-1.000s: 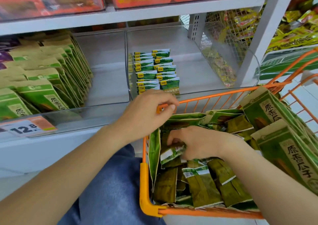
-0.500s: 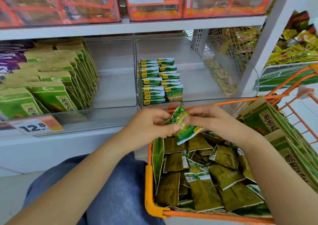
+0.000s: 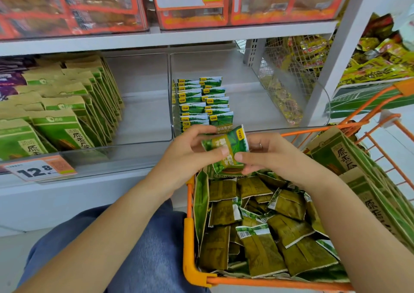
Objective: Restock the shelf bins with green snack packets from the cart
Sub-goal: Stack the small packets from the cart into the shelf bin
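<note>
Orange cart point(image 3: 189, 245), lower right: loose green snack packets point(image 3: 262, 245) heaped inside. Above its far rim, frame centre, left hand point(image 3: 186, 156) and right hand point(image 3: 275, 156) together pinch one green pea packet point(image 3: 226, 147), fingers curled on its edges. Beyond, clear shelf bin point(image 3: 251, 104): matching packets in two rows point(image 3: 201, 100).

Green snack packet point(image 3: 226, 146) with yellow logo patch and white serrated edges. Olive-green backs with white barcode strips on loose packets point(image 3: 259, 245) inside orange wire cart point(image 3: 190, 236). Kraft-brown and green on seed bags point(image 3: 65, 127); white price tag point(image 3: 38, 169) with black digits, orange corner.
</note>
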The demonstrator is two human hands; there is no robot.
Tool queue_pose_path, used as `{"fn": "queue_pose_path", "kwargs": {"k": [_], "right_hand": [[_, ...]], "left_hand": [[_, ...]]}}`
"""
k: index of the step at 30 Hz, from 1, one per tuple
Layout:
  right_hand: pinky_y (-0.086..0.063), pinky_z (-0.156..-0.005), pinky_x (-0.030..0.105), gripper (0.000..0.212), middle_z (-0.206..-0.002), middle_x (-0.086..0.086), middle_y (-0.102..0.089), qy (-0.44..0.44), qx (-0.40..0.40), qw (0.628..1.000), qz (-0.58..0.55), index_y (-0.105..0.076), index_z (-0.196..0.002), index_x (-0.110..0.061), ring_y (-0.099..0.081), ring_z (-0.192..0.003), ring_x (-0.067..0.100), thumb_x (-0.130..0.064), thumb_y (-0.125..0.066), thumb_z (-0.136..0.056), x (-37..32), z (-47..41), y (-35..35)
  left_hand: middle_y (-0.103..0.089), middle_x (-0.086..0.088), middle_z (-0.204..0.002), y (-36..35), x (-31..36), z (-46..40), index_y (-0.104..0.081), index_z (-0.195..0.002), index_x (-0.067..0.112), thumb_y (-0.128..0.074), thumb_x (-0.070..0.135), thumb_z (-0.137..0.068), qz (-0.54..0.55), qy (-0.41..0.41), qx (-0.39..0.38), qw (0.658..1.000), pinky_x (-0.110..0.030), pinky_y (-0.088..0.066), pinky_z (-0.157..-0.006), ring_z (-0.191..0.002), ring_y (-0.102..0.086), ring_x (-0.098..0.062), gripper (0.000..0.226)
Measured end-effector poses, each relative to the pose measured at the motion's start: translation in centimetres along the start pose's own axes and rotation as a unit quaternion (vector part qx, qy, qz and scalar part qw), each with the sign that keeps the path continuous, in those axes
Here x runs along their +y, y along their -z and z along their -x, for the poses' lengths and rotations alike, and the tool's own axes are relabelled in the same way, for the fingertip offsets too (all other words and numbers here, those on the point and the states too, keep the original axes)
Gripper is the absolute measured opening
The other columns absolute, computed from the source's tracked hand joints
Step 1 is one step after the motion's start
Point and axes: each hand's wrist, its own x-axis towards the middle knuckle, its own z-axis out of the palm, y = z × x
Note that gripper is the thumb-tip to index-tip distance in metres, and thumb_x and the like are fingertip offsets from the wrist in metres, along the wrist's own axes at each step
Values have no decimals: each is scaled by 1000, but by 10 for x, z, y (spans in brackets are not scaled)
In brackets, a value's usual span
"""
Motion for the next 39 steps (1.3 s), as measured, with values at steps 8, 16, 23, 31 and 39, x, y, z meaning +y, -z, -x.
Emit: {"fn": "queue_pose_path", "kwargs": {"k": [8, 16, 23, 31, 39], "right_hand": [[-49, -52, 13, 5, -66, -3, -72, 64, 164, 984, 4, -68, -78, -11, -62, -51, 6, -7, -70, -80, -5, -2, -2], [-56, -67, 32, 4, -73, -5, -71, 108, 263, 951, 126, -69, -82, -24, -65, -64, 9, -22, -73, -82, -2, -3, 0], [-43, -81, 33, 45, -119, 4, -62, 19, 247, 834, 494, -55, -129, -22, -52, -113, 24, -48, -49, -94, 19, -8, 14], [-32, -104, 35, 47, -131, 5, -55, 15, 215, 828, 518, -49, -136, -22, -46, -121, 28, -43, -53, -93, 22, -11, 14], [-29, -108, 39, 47, -132, 6, -55, 21, 216, 829, 516, -49, -136, -21, -46, -123, 29, -39, -55, -93, 23, -13, 13]], "left_hand": [[-74, 6, -96, -3, -1, -6, -70, -98, 20, -77, 14, -77, -96, -17, -20, 995, -32, -54, -89, -90, -68, -8, 24], [-56, 12, -69, -6, 31, -21, -52, -73, 31, -79, 36, -73, -385, -131, -1, 913, -24, -34, -56, -65, -51, -3, 27], [-61, -6, -116, 9, 59, -99, -62, -116, 16, -77, 32, -78, -461, -110, 63, 878, -26, -34, -74, -108, -55, -25, 44], [-67, -8, -102, -13, 8, -148, -69, -104, 11, -73, 46, -80, -622, -59, -30, 780, -33, -45, -73, -96, -58, -28, 43], [-64, -8, -102, -14, 2, -153, -60, -87, 14, -69, 49, -82, -731, -91, -57, 674, -38, -35, -93, -107, -50, -28, 36]]}}
